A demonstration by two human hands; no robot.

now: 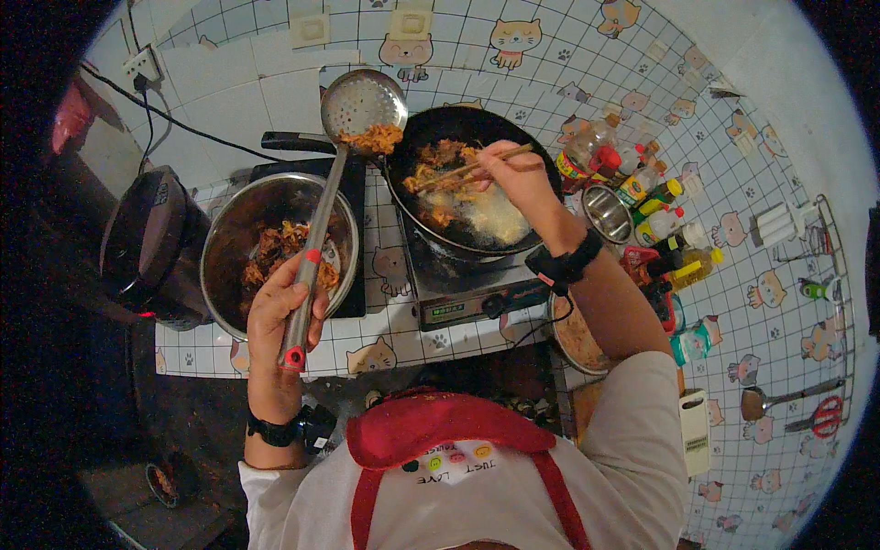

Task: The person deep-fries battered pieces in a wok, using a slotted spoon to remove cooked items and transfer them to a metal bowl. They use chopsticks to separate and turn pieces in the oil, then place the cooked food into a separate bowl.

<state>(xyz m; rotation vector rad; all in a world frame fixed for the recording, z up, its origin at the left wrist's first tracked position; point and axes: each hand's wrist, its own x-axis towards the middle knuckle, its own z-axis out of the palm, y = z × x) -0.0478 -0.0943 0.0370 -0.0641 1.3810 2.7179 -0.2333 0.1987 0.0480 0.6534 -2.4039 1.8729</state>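
My left hand point(280, 313) grips the handle of a perforated metal skimmer point(364, 100), whose bowl holds browned fried pieces point(375, 139) beside the wok's left rim. Under the skimmer's handle stands a steel bowl point(223, 206) with more browned pieces point(268, 261) in it. My right hand point(515, 180) holds a pair of wooden chopsticks point(457, 175) over a black wok point(440, 124). Their tips touch or hover just above brown pieces point(440, 155) in the wok; which of the two is unclear. Pale foaming oil point(495, 216) bubbles at its lower right.
The wok sits on a portable stove point(447, 295). A dark appliance point(148, 240) stands at the left, near a cable point(199, 134). Rightward are a small steel bowl point(607, 214), several bottles point(660, 199) and a basin of pale brown food point(581, 337), partly behind my right arm.
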